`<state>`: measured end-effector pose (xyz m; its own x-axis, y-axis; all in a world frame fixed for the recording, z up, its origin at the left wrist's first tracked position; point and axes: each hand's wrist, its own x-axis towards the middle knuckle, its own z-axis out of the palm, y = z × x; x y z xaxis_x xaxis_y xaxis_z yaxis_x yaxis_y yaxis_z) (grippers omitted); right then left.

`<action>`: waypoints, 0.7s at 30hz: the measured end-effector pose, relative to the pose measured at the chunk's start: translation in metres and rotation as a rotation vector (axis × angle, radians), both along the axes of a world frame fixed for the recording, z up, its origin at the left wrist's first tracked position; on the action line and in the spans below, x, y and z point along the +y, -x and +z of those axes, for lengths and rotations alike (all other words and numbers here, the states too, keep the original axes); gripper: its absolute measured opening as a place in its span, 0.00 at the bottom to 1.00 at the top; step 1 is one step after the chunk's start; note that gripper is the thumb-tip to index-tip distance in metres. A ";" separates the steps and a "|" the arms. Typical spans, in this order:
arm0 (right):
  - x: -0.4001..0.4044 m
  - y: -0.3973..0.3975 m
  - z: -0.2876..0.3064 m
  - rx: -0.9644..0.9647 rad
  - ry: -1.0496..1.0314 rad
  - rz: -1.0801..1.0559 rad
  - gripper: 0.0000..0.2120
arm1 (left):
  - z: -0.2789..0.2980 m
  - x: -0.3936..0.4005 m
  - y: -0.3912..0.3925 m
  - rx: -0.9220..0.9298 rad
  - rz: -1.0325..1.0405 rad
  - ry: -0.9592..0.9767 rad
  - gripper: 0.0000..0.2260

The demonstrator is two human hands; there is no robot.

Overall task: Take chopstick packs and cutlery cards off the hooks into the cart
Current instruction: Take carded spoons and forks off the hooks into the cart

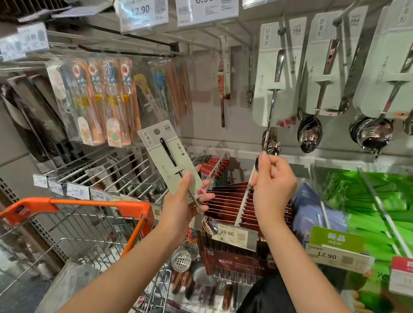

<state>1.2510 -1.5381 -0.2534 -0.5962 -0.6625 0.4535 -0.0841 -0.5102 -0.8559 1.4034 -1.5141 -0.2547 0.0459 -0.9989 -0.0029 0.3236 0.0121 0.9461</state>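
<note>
holding 1 cutlery card (171,158) in the left hand (184,205), thumb across the front and fingers curled behind, with its spoon bowl dangling below the palm, just above the far corner of the cart (83,206). right hand (272,176) raised beneath the hanging spoon cards (278,80), fingers curled with thumb and forefinger drawn together near a dangling spoon bowl (270,144); cannot tell whether anything is actually pinched there or merely approached. probably midway through the job: 1 card already off and ready to drop, many more left on the hooks (281,30), and the children's chopstick packs (102,99) hanging untouched at upper left. best done by lowering the held card over the orange rim (95,201) and letting it fall flat inside the wire basket, not flicking it, since the spoon is only clipped into a paper slot and could twist out. for the next card, better to grip the cardboard near its punched hole than to tug on the spoon bowl, then slide straight outward along the hook so the hole does not tear. worth lifting only the front card, keeping those behind from riding off with it. red boxed sets (229,195) and green packs (379,195) sitting below could catch anything dropped.
</note>
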 end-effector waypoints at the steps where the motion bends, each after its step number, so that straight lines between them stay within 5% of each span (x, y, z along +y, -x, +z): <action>1: 0.000 0.002 0.003 -0.005 -0.006 0.002 0.11 | 0.000 0.000 0.000 -0.002 -0.001 0.000 0.14; 14: -0.001 0.012 0.028 0.045 -0.025 0.025 0.13 | -0.003 -0.002 -0.001 -0.015 -0.010 0.009 0.14; 21: -0.010 0.022 0.016 0.009 -0.204 0.134 0.11 | -0.004 -0.004 -0.001 -0.030 -0.009 0.035 0.15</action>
<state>1.2285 -1.5485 -0.2372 -0.4932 -0.8141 0.3068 -0.0353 -0.3336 -0.9420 1.4048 -1.5183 -0.2591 0.0363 -0.9988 0.0328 0.2956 0.0421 0.9544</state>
